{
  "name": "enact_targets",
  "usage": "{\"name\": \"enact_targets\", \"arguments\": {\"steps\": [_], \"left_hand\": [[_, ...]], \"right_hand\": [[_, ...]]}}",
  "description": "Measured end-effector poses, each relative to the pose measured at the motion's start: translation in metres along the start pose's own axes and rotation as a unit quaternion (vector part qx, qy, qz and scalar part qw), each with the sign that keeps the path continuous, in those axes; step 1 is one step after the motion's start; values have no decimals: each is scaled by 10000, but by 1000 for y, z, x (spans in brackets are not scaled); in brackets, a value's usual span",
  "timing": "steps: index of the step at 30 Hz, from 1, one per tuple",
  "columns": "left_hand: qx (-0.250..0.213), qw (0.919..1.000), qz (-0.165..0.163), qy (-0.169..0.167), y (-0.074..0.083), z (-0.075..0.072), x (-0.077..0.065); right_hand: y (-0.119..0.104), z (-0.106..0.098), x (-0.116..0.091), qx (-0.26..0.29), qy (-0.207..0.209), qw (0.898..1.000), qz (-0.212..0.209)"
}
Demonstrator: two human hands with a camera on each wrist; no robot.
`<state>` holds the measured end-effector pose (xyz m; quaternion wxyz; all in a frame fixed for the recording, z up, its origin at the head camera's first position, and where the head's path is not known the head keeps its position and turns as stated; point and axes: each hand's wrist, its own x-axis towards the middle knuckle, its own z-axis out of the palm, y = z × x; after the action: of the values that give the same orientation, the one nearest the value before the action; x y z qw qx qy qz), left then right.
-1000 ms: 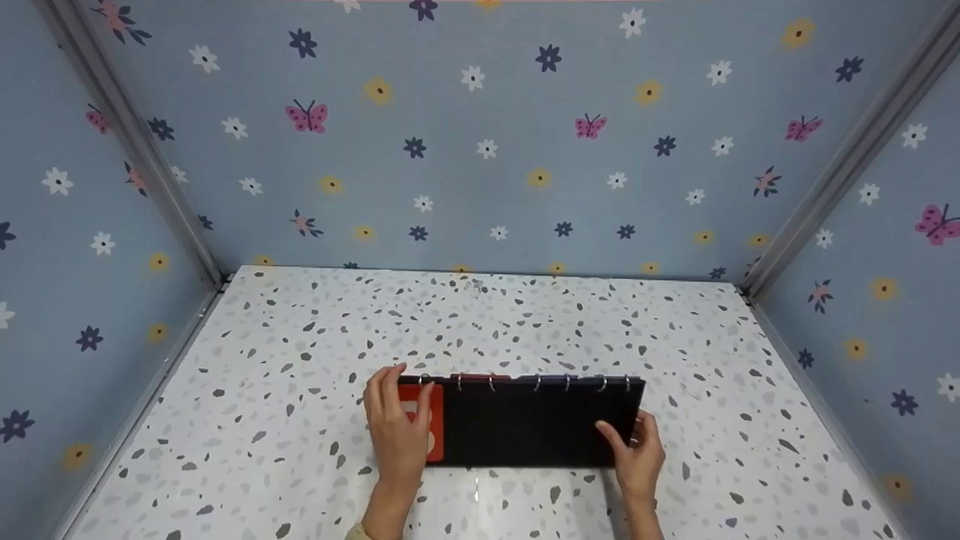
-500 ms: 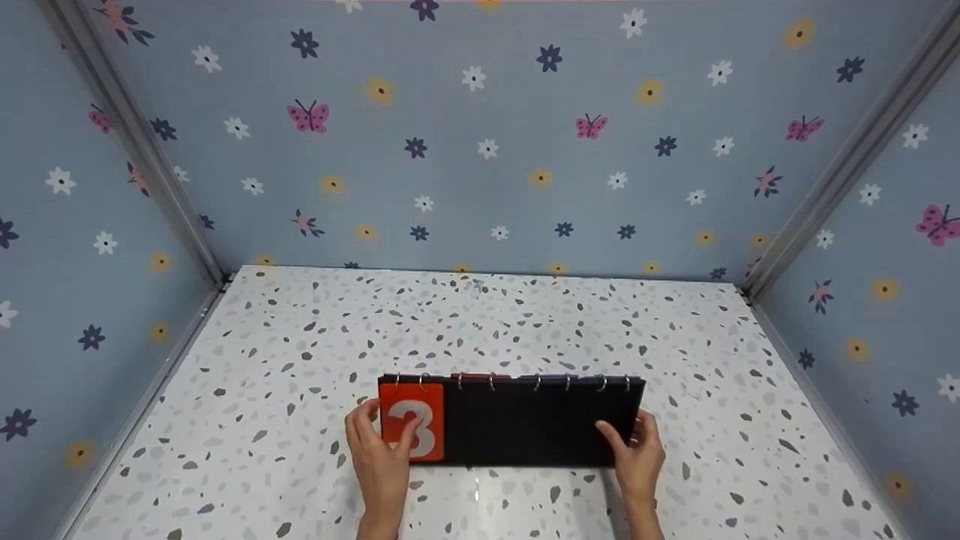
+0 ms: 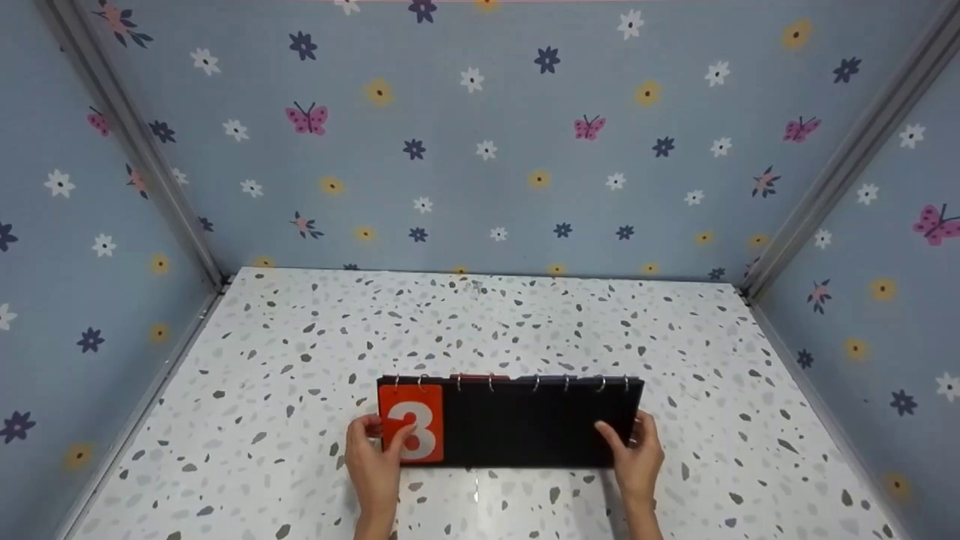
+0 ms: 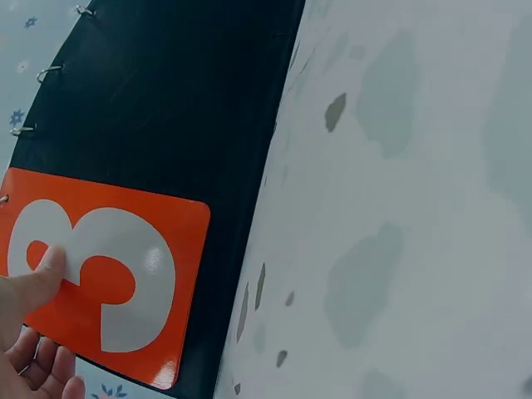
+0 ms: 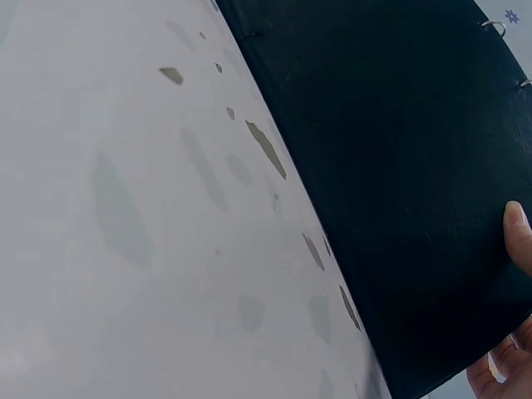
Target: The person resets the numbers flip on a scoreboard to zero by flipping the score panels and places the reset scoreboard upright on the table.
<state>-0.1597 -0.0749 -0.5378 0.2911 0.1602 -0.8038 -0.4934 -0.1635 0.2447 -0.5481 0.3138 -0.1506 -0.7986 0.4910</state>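
Observation:
A black flip scoreboard [image 3: 525, 431] stands tilted on the table, with metal rings along its top edge. At its left end hangs a red number card [image 3: 429, 405] showing a white 3, which the left wrist view shows close up. My left hand [image 3: 375, 472] grips the left edge, thumb lying over the card [image 4: 166, 224] and fingers behind the board. On the opposite edge my right hand [image 3: 639, 461] pinches the board, its thumb [image 5: 519, 237] on the bare black face. A red edge and a dark blue edge peek over the top from behind.
A white speckled table [image 3: 480, 322] lies under the board. Blue walls [image 3: 480, 112] with flowers and butterflies enclose its back and sides, with grey metal posts [image 3: 142, 150] at the corners.
My left hand has moved down from the top left rings to the left edge, uncovering the red 3 card. The right hand and the board have stayed in place.

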Motion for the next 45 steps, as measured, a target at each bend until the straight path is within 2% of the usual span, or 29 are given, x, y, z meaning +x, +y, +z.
{"name": "enact_targets", "arguments": {"steps": [5,14,16,18,20,22,23,26,27,28,32,35,38,45], "left_hand": [[37,9997,-225,-29,-1,-4,4],[386,9988,274,105,0,-12,4],[558,9975,413,148,-4,-11,2],[844,9947,524,251,-17,-4,0],[1148,9917,469,343,-34,4,-1],[1408,9894,223,263,-33,3,-2],[1481,9887,115,200,-31,1,-2],[1511,9883,-146,-170,-9,-13,-3],[1429,9892,-134,-312,0,-19,-3],[1428,9892,-48,-335,-1,-21,-3],[1021,9924,81,-678,22,-38,-3],[631,9931,-32,-989,37,-50,-1],[160,9917,-213,-1254,43,-58,2],[-577,9856,-194,-1579,49,-71,8]], "right_hand": [[2,0,0,125,91,9997,-170],[49,13,6,-177,195,9977,-621],[44,11,6,-102,182,9981,-583],[29,7,4,-44,114,9991,-398],[13,3,2,-30,25,9998,-213],[9,2,2,17,7,9998,-205],[14,4,2,-30,57,9996,-292],[28,7,4,-12,155,9987,-494],[32,8,5,29,198,9982,-570],[36,8,5,99,198,9978,-628],[10,2,1,228,88,9992,-307],[1,0,0,85,82,9997,-208],[1,0,-1,71,80,9999,-102],[2,1,-1,48,57,10000,7]]}}
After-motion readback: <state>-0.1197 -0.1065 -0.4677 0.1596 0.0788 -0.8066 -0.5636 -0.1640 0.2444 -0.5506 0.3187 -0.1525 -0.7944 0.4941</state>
